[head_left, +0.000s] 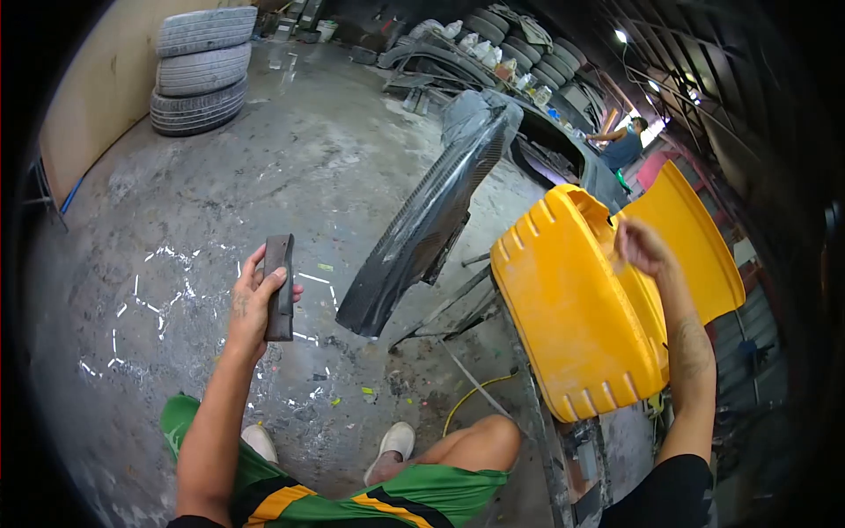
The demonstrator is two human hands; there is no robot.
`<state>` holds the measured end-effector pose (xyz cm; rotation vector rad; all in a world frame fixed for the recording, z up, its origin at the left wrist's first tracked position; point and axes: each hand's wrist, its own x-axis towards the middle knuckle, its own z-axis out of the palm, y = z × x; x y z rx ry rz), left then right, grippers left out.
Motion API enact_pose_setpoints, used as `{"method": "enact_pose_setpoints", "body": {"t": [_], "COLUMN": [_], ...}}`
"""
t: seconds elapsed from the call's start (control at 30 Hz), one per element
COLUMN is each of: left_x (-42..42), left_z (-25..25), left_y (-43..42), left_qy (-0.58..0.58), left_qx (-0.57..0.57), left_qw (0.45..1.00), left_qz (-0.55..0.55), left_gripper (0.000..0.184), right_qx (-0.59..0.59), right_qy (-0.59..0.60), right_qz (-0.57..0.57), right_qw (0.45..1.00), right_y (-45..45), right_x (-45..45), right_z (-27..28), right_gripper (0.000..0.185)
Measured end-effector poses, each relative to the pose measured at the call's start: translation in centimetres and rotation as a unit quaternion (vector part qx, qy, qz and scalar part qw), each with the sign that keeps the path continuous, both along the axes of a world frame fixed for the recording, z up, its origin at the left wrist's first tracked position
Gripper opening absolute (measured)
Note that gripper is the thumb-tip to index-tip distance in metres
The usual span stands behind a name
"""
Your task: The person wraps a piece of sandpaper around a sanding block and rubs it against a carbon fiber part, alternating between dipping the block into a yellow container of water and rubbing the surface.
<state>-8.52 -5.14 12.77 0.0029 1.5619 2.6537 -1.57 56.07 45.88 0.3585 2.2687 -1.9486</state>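
My left hand (255,299) is closed around a long, dark grey sanding block (280,290), held upright above the floor with the thumb across its face. Over to the right, a big yellow moulded panel (572,308) with ribbed edges rests tilted on a metal stand (453,321). My right hand (644,249) is raised at the panel's upper right edge. Its fingers look bent, but motion smears their tips, and I cannot tell whether they touch the panel. A second, curved yellow panel (695,246) stands just behind that hand.
A long black carbon-patterned part (431,211) slants across the middle. Stacked tyres (202,70) stand at the back left. Tyres and dark car parts (502,53) fill the back. Another person (623,145) works at the far right. A yellow hose (471,396) lies near my feet.
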Motion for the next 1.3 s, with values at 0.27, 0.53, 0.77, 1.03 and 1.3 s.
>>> {"method": "enact_pose_setpoints", "body": {"t": [0.27, 0.53, 0.77, 1.03, 1.3], "left_x": [0.2, 0.9, 1.2, 0.5, 0.2], "left_z": [0.5, 1.0, 1.4, 0.7, -0.8], "left_y": [0.4, -0.7, -1.2, -0.6, -0.6], "left_qy": [0.023, 0.016, 0.036, 0.024, 0.039], "left_qx": [0.005, -0.005, -0.018, -0.014, -0.019], "left_qw": [1.000, 1.000, 0.999, 1.000, 0.999], "left_qz": [0.005, 0.001, 0.010, 0.005, 0.020], "left_gripper": [0.064, 0.065, 0.066, 0.068, 0.064], "right_qx": [0.457, 0.605, 0.586, 0.667, 0.457], "right_qy": [0.186, 0.402, 0.420, 0.397, 0.489], "right_qz": [-0.079, -0.177, -0.150, -0.086, 0.281], "right_qw": [0.866, 0.665, 0.676, 0.625, 0.688], "right_y": [-26.2, -36.8, -33.6, -35.4, -42.7], "right_x": [-15.4, -12.2, -14.3, -13.4, -0.3], "right_z": [-3.2, -28.4, -22.0, -25.3, -40.3], "right_gripper": [0.070, 0.099, 0.098, 0.095, 0.079]}}
